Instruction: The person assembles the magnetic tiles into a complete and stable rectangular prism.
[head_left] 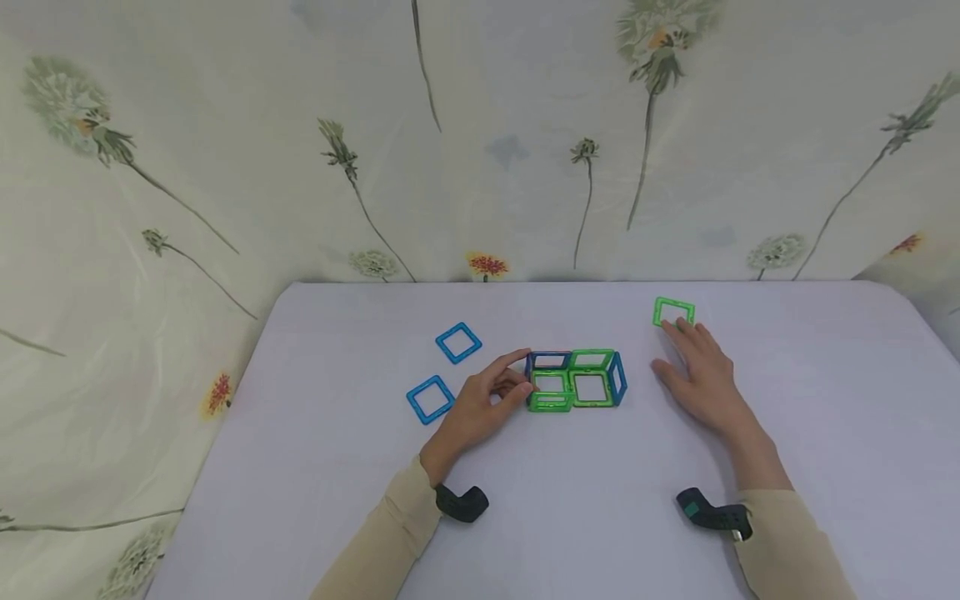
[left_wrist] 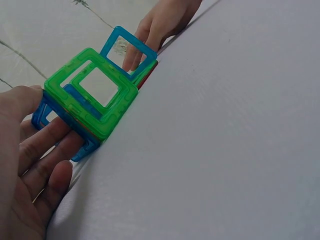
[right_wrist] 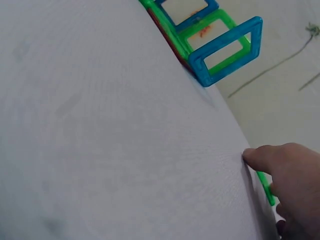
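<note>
A box-like build of green and blue magnetic tiles [head_left: 551, 403] stands on the table. Two green square tiles form its floor. Upright tiles line the back, both ends and the left half of the front. My left hand [head_left: 476, 408] holds its left end, thumb at the front corner and index finger at the back; in the left wrist view the fingers lie against a blue end tile [left_wrist: 86, 148]. Further right, my right hand [head_left: 701, 379] reaches over a loose green square tile [head_left: 675, 302], fingertips at its near edge, fingers extended and thumb apart.
Two loose blue square tiles lie left of the build, one farther back [head_left: 471, 333] and one beside the left hand [head_left: 417, 409]. The white-covered table [head_left: 585, 517] ends at the back against a flower-printed curtain [head_left: 517, 200].
</note>
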